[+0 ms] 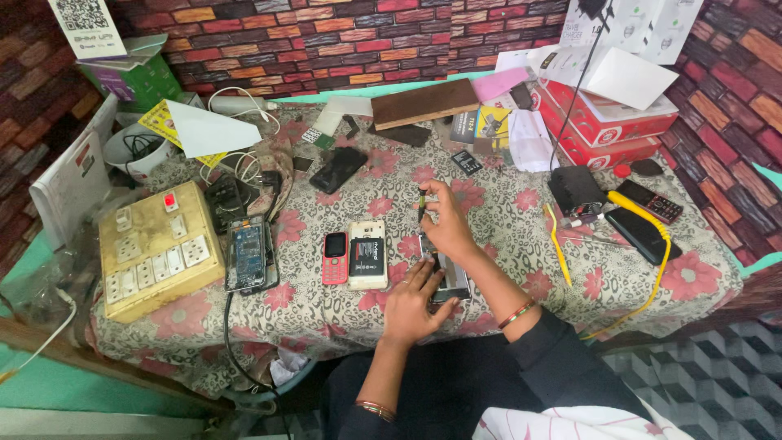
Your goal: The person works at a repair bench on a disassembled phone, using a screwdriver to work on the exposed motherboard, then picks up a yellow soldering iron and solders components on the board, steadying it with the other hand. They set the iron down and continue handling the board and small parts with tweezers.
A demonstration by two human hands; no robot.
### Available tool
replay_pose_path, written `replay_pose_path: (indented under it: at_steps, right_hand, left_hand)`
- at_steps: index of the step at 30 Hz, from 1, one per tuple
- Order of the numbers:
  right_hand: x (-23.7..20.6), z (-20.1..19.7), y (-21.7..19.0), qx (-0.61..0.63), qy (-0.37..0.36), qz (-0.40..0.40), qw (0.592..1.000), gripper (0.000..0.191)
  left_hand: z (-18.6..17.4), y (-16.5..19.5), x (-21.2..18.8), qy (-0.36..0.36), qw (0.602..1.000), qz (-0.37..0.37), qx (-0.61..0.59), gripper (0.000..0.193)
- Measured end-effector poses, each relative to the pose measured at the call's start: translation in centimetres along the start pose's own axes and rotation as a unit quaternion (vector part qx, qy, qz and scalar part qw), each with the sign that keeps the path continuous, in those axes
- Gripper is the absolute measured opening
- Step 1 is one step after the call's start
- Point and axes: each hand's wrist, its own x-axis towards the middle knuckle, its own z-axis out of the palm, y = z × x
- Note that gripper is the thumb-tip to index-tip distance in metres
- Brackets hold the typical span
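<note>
Right hand (pixel 446 220) pinches screwdriver (pixel 422 204) upright over opened phone (pixel 450 277); left hand (pixel 415 301), fingers spread, presses phone flat on worktop (pixel 505 204).

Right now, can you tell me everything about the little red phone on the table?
The red phone is a small keypad phone with a dark screen at its top and black buttons below. It looks like plastic. It lies flat, face up, on the flowered cloth, close beside an opened white phone that shows its black battery. A blue circuit board lies to its other side. No hand touches it; the left hand rests nearby.
</note>
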Motion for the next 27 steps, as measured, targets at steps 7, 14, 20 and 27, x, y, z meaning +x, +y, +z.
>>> replay_pose_path:
  at_steps: [7,14,20,27]
  right_hand:
    - [-0.1,-0.1,0.3,-0.043,0.042,-0.054,0.997,0.062]
    - [-0.9,-2.3,0.9,-0.001,0.115,-0.081,0.990,0.045]
    - [-1.6,-5.6,3.2,-0.222,0.008,-0.079,0.972,0.017]
    - [-1.7,-6.1,3.3,-0.300,-0.102,-0.089,0.944,0.018]
  left_hand:
    - [0.3,-0.1,-0.1,0.001,1.000,0.005,0.008,0.055]
    - [0.4,-0.3,-0.1,-0.008,1.000,0.000,0.007,0.056]
    - [0.2,-0.1,-0.1,-0.005,1.000,0.004,0.004,0.056]
    - [0.1,0.0,0.0,0.003,1.000,0.010,0.014,0.056]
